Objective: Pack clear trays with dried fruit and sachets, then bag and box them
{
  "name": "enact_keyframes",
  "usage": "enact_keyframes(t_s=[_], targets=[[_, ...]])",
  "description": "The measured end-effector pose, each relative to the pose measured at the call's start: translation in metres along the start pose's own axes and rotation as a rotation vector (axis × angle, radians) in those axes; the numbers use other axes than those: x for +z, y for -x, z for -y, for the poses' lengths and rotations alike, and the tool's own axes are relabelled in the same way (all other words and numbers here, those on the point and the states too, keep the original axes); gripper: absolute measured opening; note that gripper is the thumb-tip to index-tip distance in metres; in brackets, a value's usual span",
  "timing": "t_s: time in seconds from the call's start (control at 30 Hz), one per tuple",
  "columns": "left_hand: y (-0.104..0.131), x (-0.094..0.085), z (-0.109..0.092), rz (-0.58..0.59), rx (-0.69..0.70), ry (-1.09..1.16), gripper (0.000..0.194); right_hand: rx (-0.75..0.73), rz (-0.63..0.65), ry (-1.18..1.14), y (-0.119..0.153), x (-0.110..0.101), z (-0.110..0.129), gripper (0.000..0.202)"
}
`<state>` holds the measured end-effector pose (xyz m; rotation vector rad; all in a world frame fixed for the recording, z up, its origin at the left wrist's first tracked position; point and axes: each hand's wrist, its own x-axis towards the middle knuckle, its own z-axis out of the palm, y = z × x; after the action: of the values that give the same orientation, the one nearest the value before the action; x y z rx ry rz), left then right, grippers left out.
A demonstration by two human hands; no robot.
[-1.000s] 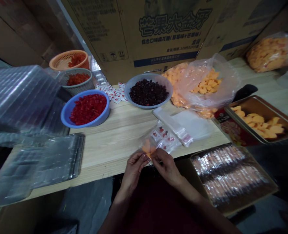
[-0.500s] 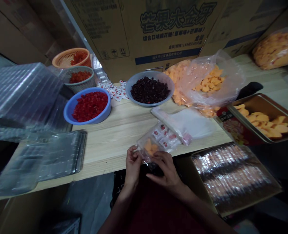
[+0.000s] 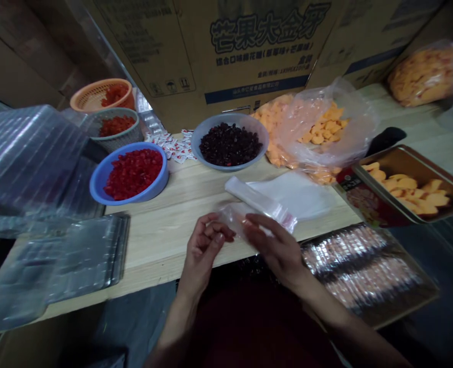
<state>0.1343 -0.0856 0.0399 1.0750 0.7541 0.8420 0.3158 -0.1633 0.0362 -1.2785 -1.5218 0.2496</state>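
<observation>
A small clear plastic bag (image 3: pixel 232 219) is held up between my two hands over the front of the table. My left hand (image 3: pixel 205 243) has its fingers curled in at the bag's left edge. On the other side, my right hand (image 3: pixel 278 245) closes over the bag, its fingers blurred by motion; they hide part of it, and its contents cannot be made out. Just beyond lies a stack of flat clear bags (image 3: pixel 299 194), with a folded plastic strip (image 3: pixel 253 197) along its left side.
Behind stand a blue bowl of red pieces (image 3: pixel 161 179), a bowl of dark dried fruit (image 3: pixel 265 148) and scattered sachets (image 3: pixel 178 148). Plastic trays (image 3: pixel 88 250) sit left. To the right are an open bag of orange pieces (image 3: pixel 364 122), a tin (image 3: pixel 445 168) and a carton of packets (image 3: pixel 364 266).
Both hands have lifted and spread slightly apart. The orange pieces inside the bag and the printed sachets beside it no longer show. The view has shifted a little.
</observation>
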Motion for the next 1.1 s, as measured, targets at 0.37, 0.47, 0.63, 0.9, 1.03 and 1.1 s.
enact_keyframes(t_s=[0.37, 0.47, 0.63, 0.9, 1.03, 1.1], targets=[[-0.084, 0.029, 0.08, 0.413, 0.334, -1.059, 0.072, 0.209, -0.767, -0.114, -0.041, -0.144, -0.008, 0.01], [-0.089, 0.031, 0.103, 0.391, 0.414, -1.241, 0.062, 0.316, -0.841, 0.144, 0.012, -0.201, 0.016, 0.01], [-0.075, 0.053, 0.091, 0.206, 0.608, -1.101, 0.07, 0.546, -1.025, 0.599, 0.109, -0.255, 0.059, 0.008], [-0.011, 0.179, 0.062, 0.904, 0.459, -0.861, 0.092, 0.783, -0.286, 0.054, 0.132, -0.191, 0.027, 0.014], [-0.016, 0.192, 0.091, 1.103, 0.196, -0.908, 0.029, 0.734, -0.176, -0.17, 0.134, -0.175, 0.015, 0.016], [-0.019, 0.186, 0.098, 1.13, 0.147, -0.921, 0.013, 0.72, -0.197, -0.196, 0.152, -0.18, 0.001, 0.025]])
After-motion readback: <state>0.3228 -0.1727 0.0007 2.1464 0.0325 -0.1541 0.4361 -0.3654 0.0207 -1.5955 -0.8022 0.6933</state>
